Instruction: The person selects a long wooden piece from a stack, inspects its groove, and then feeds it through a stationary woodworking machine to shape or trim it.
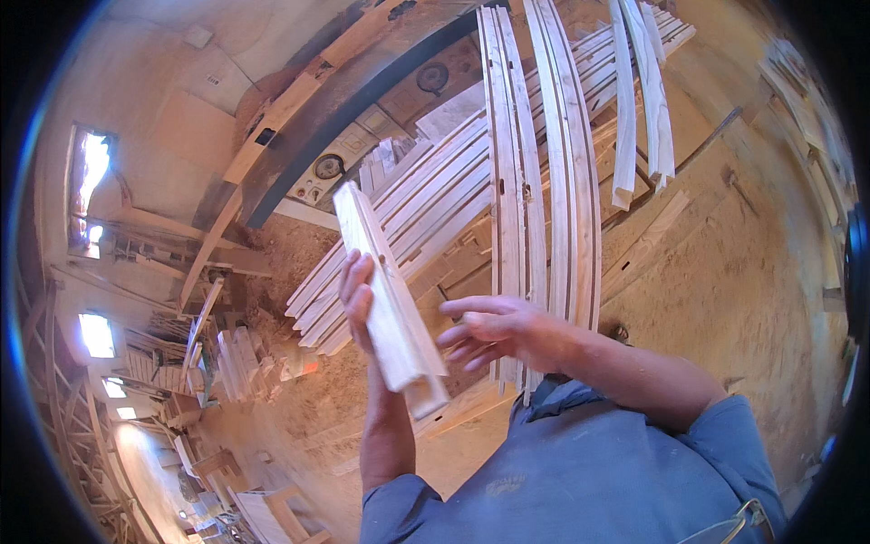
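Note:
My left hand [358,295] is wrapped around a short grooved wooden rail [391,304] and holds it up at a tilt, its near end toward my chest. A slot runs along the rail, and its squared end faces me. Just to the right of the rail is my right hand [494,328], its fingers spread apart with nothing in them; a small gap seems to separate it from the wood. Beyond my right hand, long grooved rails [517,172] lie lengthwise across a layer of similar rails [421,204] set at a slant.
More rails [625,113] jut toward me at the upper right. A long dark beam [331,118] curves past the far left side, near sawdust-covered equipment with a round part [329,166]. Upright wood offcuts [237,363] stand at the left. Sawdust covers the floor [716,263].

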Demonstrator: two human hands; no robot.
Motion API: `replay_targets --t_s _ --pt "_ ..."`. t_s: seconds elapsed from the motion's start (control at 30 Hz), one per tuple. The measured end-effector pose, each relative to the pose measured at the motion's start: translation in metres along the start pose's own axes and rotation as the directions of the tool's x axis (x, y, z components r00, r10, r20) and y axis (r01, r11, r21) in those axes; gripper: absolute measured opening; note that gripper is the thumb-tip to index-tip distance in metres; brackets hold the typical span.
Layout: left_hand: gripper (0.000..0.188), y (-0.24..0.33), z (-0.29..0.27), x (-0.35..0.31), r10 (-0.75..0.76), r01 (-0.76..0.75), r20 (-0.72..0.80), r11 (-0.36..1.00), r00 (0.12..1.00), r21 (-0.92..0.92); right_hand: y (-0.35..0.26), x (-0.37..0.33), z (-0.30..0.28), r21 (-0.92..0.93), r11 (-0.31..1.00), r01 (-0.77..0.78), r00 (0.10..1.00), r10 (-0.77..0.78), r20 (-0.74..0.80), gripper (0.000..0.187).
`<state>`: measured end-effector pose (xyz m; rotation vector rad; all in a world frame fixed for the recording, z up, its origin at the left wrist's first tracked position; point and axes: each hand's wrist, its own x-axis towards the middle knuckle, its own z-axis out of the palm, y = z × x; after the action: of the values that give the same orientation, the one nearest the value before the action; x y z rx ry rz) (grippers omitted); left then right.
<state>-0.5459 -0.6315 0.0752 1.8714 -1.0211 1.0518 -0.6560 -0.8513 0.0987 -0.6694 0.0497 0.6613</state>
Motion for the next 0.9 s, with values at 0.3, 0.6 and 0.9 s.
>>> replay_targets --t_s 0.3,0.6,0.9 --pt "0.065 0.009 -0.006 -0.038 -0.360 0.357 -0.009 0.921 0.933 0.157 0.036 0.030 0.013 -0.555 0.820 0.140 0.954 -0.262 -0.145 0.089" --pt "0.057 -0.028 -0.017 -0.037 -0.820 0.739 0.465 -0.080 0.332 -0.669 0.062 0.045 -0.050 -0.870 0.467 0.158 0.923 -0.383 -0.038 0.089" --pt "0.049 -0.101 -0.047 -0.025 -0.784 0.739 0.239 0.368 0.573 -0.564 0.070 -0.028 -0.124 -0.923 0.380 0.055 0.749 -0.627 -0.214 0.060"
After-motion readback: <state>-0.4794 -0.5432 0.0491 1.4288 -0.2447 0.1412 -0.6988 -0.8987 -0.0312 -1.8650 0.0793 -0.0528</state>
